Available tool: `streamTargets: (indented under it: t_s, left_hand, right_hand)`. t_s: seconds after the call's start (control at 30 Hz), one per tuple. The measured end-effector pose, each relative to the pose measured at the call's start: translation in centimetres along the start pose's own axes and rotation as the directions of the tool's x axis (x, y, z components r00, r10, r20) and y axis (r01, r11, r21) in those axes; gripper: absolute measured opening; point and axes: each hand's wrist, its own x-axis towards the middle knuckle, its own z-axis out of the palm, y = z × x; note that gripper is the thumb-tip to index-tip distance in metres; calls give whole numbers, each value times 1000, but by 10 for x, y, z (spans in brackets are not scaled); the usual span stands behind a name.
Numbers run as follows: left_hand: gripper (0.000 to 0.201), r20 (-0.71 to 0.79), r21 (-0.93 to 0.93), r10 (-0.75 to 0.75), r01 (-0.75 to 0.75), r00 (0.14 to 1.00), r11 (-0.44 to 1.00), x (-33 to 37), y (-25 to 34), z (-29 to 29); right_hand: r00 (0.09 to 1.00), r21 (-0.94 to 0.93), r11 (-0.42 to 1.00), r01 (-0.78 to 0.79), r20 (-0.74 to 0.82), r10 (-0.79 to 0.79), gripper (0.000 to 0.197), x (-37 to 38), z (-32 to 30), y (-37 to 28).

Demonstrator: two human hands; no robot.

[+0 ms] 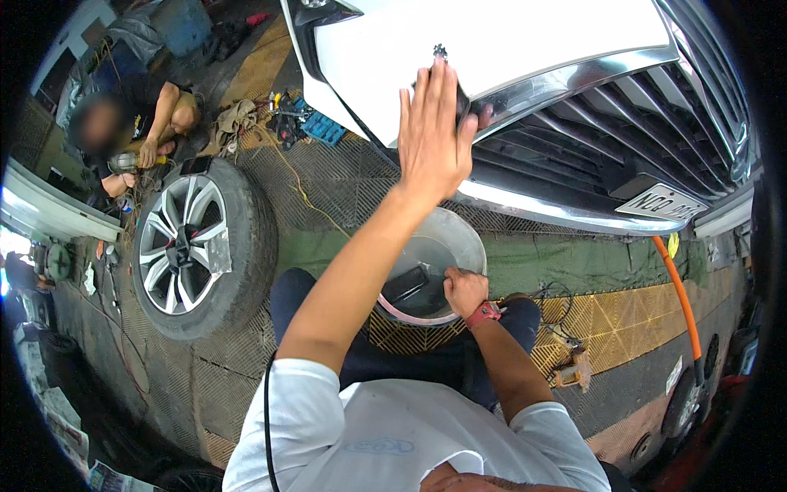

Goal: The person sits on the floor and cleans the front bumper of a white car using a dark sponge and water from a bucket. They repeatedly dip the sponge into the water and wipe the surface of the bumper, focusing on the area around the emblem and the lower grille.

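My left hand (pixel 430 135) lies on the white car front (pixel 377 70), above the grille, with its fingers stretched out flat. A dark shape shows along the fingers' right side; I cannot tell if it is an object or a reflection. A small dark, ragged patch (pixel 440 52) marks the white surface at the fingertips. Below, my right hand (pixel 466 293) is closed at the right side of a pale round bucket (pixel 459 230); its fingertips are hidden. A black rectangular block (pixel 407 284) sits inside the bucket, in what looks like greyish water. A red band circles my right wrist.
A wheel with tyre (pixel 258 246) stands at left, near a person (pixel 152 143) holding a power tool. Beyond it lie a blue tool tray (pixel 322 129) and a yellow cord (pixel 307 197). An orange hose (pixel 683 295) runs down at right, below the dark grille (pixel 557 148).
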Motion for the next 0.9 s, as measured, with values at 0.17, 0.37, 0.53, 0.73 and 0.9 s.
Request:
streamTargets:
  t_s: [0.17,0.37,0.53,0.73,0.9]
  left_hand:
    - [70,-40,-3,-61,61,997,998,9,9,2]
    - [64,39,109,16,-20,999,994,36,-7,-28]
    - [55,272,-955,-575,291,771,-60,53,-19,-77]
    - [60,386,-919,-676,329,628,-219,10,-41,-62]
    - [34,-50,-720,-612,396,790,570,65,-23,-21]
  right_hand:
    - [999,-21,1000,8,35,-7,9,-2,6,-3]
    - [999,-52,998,25,33,-23,11,0,0,-5]
    - [997,-71,997,-31,63,36,12,-2,-3,3]
    - [999,-4,999,40,-35,-40,11,2,0,-2]
    - [998,-6,999,34,-44,-34,11,-1,5,5]
